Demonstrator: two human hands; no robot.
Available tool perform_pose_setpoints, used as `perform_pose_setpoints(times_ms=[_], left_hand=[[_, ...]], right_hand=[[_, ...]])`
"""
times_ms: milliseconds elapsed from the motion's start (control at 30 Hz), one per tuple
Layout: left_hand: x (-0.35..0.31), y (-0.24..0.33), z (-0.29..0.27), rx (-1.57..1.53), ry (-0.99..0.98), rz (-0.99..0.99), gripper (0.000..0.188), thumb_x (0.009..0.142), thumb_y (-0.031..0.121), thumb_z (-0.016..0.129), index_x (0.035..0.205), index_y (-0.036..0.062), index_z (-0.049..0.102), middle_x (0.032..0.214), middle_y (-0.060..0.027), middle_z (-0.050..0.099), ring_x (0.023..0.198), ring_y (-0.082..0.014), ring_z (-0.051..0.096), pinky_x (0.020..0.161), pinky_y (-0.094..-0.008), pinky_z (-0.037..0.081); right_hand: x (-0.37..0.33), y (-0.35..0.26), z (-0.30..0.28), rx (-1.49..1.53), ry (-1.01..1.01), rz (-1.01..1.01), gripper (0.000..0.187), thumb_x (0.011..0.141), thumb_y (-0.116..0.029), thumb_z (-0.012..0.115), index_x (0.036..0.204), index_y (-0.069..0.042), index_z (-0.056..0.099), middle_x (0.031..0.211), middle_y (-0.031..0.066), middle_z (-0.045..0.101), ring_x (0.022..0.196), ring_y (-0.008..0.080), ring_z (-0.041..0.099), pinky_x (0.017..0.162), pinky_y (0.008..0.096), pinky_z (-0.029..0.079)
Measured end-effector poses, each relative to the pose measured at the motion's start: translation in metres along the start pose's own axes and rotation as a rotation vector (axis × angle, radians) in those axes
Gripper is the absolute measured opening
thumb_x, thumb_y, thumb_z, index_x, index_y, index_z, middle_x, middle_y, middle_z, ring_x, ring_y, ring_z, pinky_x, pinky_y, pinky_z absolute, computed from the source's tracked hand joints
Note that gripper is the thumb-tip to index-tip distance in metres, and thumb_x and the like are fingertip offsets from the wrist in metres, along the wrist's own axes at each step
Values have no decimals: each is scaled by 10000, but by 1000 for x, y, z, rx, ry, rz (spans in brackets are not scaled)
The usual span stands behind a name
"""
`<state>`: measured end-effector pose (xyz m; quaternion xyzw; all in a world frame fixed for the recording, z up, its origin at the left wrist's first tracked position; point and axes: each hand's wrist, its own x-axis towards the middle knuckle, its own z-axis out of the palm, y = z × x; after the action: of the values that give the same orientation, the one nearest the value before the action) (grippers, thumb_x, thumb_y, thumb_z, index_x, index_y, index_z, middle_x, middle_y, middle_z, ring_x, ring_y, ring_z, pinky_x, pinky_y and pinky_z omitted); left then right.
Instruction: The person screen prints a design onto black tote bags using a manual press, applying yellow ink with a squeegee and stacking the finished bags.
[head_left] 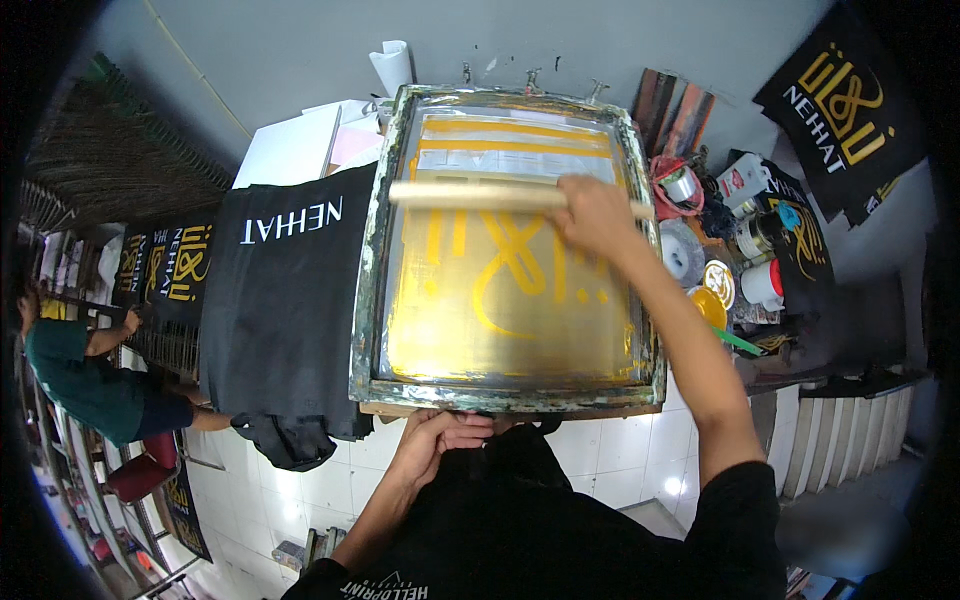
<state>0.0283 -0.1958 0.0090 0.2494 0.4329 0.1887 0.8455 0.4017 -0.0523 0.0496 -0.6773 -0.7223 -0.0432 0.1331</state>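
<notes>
A screen-printing frame [510, 393] with a worn, paint-stained rim lies in front of me. Its mesh [440, 345] is coated in yellow ink, with a brighter yellow curling design showing through. My right hand [592, 212] grips the right part of a pale wooden squeegee [470, 195], which lies across the upper half of the mesh; motion blurs it slightly. Just below the frame's near edge, my left hand [440, 437] has its fingers bent and pressed together. Whatever they may hold, near dark cloth, is hidden.
Black printed cloth bags [285, 300] are piled left of the frame. To the right stand ink tubs, including a yellow one [708, 305], and a green-handled tool [738, 342]. Squeegees [675, 110] lean behind. A person [95, 365] works at far left by drying racks.
</notes>
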Motion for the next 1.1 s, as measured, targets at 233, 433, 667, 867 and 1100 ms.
perform_pose_setpoints(times_ms=[233, 433, 667, 867, 1100], left_hand=[[-4, -2, -6, -427, -64, -130, 523, 941, 120, 461, 1386, -156, 448, 1397, -328, 557, 1373, -406, 517, 1164, -509, 416], [-18, 32, -22, -50, -147, -189, 441, 1042, 249, 474, 1254, -121, 587, 1165, -308, 696, 1069, -393, 719, 940, -440, 588], [-32, 69, -48, 101, -54, 45, 382, 1042, 244, 517, 1153, -101, 639, 1020, -277, 730, 875, -326, 758, 792, -374, 617], [-13, 97, -31, 252, -188, 72, 378, 1065, 268, 514, 1174, -69, 646, 1001, -227, 744, 803, -258, 749, 706, -304, 578], [8, 97, 13, 354, -178, 119, 320, 1047, 235, 524, 1135, -49, 642, 961, -224, 746, 784, -278, 753, 717, -344, 603]], right_hand=[[121, 45, -24, -4, -199, 123, 628, 752, -441, 814, 1258, -86, 706, 1142, 209, 729, 1105, 383, 678, 948, 489, 524], [176, 80, -12, 43, -192, 161, 557, 714, -418, 861, 1127, -63, 747, 1014, 193, 746, 1016, 391, 689, 902, 479, 513], [191, 73, 12, -111, -27, 236, 654, 742, -383, 854, 1294, -89, 663, 1196, 163, 707, 1167, 339, 637, 1071, 502, 386], [149, 81, 12, 135, 262, 259, 561, 845, -291, 794, 1328, -54, 637, 1352, 175, 641, 1309, 348, 549, 1126, 459, 390], [-88, 46, -119, 793, 323, 517, 259, 914, -242, 768, 1012, -3, 762, 889, 22, 738, 814, 79, 608, 799, 266, 497]])
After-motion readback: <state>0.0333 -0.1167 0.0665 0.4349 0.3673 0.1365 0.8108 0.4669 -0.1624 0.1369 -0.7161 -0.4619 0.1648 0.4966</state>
